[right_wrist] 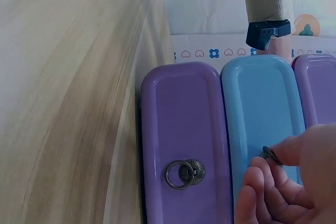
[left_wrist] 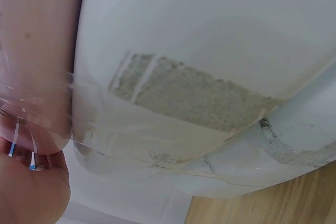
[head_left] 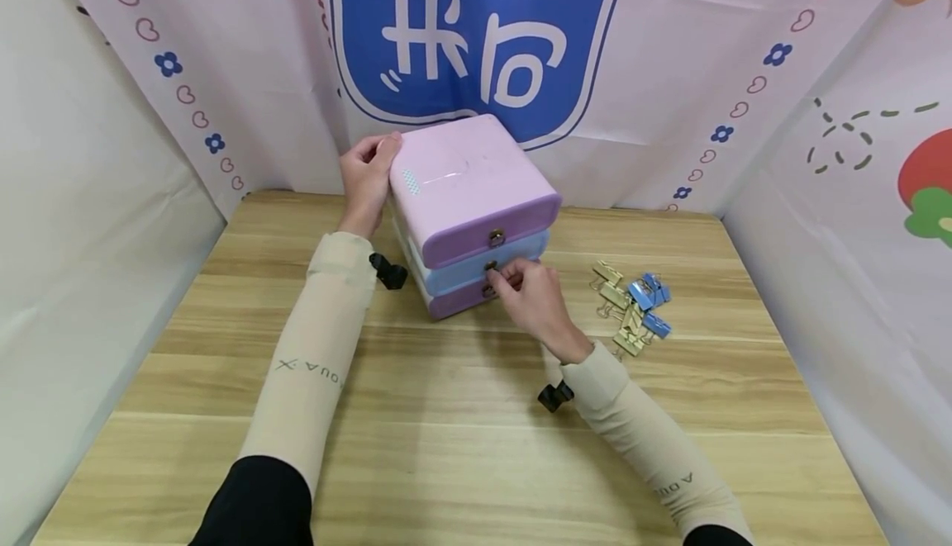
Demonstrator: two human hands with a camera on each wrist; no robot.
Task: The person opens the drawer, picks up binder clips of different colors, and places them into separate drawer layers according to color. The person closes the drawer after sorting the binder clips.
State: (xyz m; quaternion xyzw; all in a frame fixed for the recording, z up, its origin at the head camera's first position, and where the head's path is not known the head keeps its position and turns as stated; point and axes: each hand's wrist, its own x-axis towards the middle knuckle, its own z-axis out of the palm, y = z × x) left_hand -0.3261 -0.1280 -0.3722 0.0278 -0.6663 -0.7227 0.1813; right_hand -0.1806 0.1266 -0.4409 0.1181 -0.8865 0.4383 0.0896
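Note:
A small three-tier drawer box (head_left: 468,174) with a pink top stands on the table, its purple, blue and purple drawer fronts stacked. My left hand (head_left: 368,178) holds the box's back left top corner, thumb on the top edge; in the left wrist view part of that hand (left_wrist: 34,187) shows by the box's taped white side. With thumb and fingers my right hand (head_left: 535,298) pinches the ring pull (right_wrist: 269,155) of the blue middle drawer (right_wrist: 265,108). The bottom purple drawer (right_wrist: 181,108) has its own ring pull (right_wrist: 178,174) hanging free. All drawer fronts look closed.
Several gold binder clips (head_left: 632,319) and blue binder clips (head_left: 649,290) lie in a pile right of the box. A printed cloth (head_left: 632,100) hangs behind the wooden table (head_left: 446,447), and white side walls (head_left: 82,199) flank it.

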